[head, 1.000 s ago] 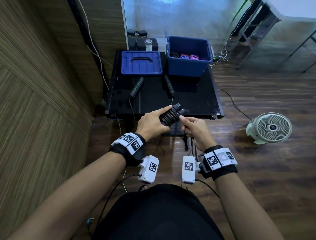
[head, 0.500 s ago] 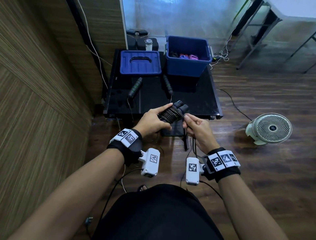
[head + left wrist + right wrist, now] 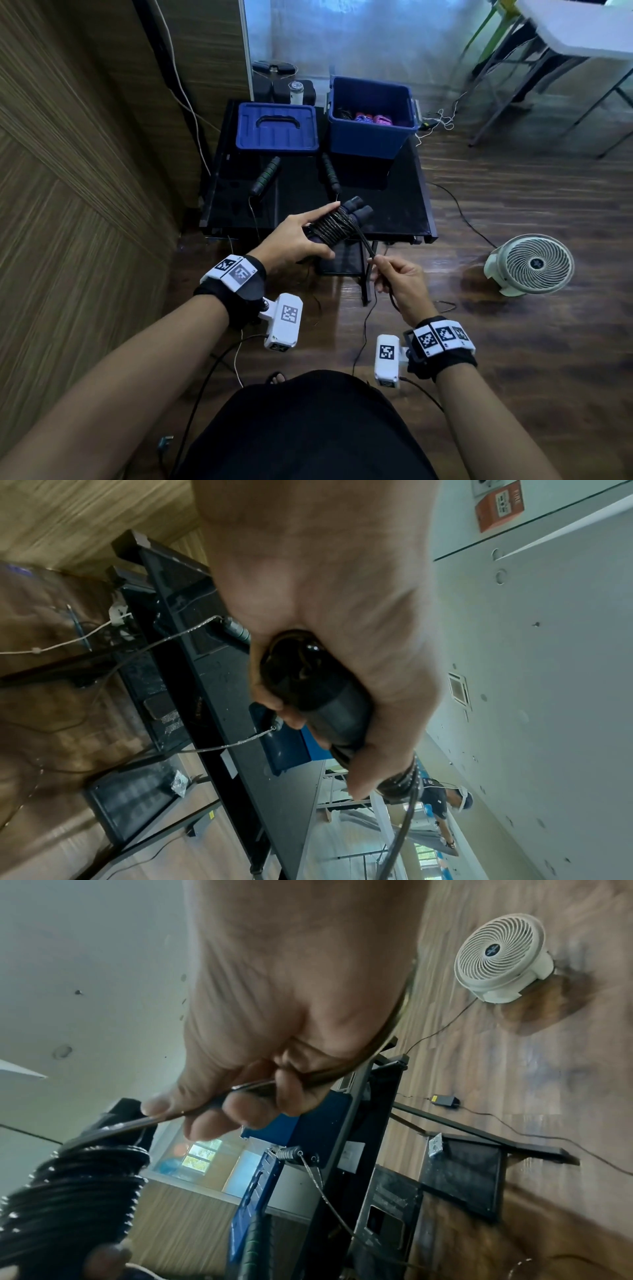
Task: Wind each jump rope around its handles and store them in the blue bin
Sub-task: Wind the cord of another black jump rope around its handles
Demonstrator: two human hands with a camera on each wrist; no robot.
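2 hands work: left hand [image 3: 297, 240] grips wound handles [image 3: 337, 224], right hand [image 3: 400, 284] pinches rope [image 3: 363, 241].

- One blue bin [image 3: 371, 132], open on the black table [image 3: 394, 212].
- One blue lid [image 3: 276, 127].
- Two dark handles [image 3: 356, 210] bundled in one wound rope.
- Two green-banded handles [image 3: 265, 175] lying on the table.
- One white fan [image 3: 536, 263].
- Two hands: left hand [image 3: 296, 241], right hand [image 3: 400, 279].
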